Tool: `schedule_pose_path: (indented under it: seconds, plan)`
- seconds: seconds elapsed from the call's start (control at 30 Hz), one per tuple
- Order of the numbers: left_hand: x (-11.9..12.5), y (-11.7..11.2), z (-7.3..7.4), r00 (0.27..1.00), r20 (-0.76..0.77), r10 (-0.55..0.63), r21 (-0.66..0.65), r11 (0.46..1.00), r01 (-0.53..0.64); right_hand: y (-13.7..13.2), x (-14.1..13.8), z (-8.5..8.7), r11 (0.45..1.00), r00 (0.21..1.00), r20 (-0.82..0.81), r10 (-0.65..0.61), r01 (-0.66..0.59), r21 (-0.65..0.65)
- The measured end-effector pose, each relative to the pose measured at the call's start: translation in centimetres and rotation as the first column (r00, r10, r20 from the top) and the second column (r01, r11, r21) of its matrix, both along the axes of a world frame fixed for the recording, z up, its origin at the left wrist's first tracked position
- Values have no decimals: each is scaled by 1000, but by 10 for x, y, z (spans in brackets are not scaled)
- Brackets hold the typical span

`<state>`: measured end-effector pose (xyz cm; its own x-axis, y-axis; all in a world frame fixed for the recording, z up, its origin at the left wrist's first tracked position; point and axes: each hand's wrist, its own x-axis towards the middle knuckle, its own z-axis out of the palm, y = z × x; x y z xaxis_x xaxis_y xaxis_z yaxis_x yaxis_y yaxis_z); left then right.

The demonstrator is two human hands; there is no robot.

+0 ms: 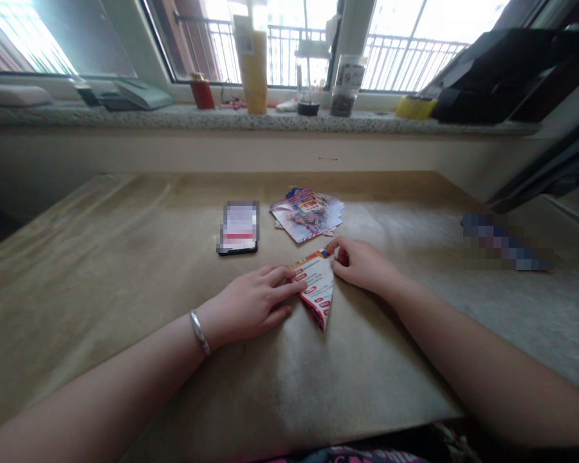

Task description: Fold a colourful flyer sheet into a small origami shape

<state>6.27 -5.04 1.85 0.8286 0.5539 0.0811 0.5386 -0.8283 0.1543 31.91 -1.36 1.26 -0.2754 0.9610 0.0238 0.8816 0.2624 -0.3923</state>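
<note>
A printed sheet of paper (321, 280), folded into a small triangle with its point toward me, lies on the table. My left hand (251, 301) rests at its left edge, fingers stretched out and the index finger pressing on the paper. At the top right corner, my right hand (367, 265) is closed, thumb and index finger pinching the paper's edge. A silver bracelet (200, 332) circles my left wrist. Just beyond the folded sheet sits a loose stack of colourful printed leaflets (306, 215).
A phone (239, 226) with a lit, blurred screen lies left of the leaflets. Far right on the table (139, 270) is a blurred blue item (504, 243). Behind, the windowsill (212, 121) holds a red container (202, 91), a tall yellow container (253, 71) and yellow tape (415, 107).
</note>
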Motion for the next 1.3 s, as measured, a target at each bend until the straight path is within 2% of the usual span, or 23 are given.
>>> schedule_pose_path:
  seconds: [0.23,0.5,0.93,1.3]
  plan:
    - [1,-1,2,1000,-13,8,-7,1000,-8,3,-2,-2,998,998,-1,-61,61,2]
    - [1,-1,2,1000,-15,12,-14,1000,-13,9,0,-8,990,987,-83,-138,138,4]
    - [1,0,2,1000,-21,5,-9,1000,-5,16,1,-8,980,982,-40,-185,187,67]
    - [1,0,1,1000,6,5,-17,1000,-5,24,3,-10,969,971,-37,-237,239,59]
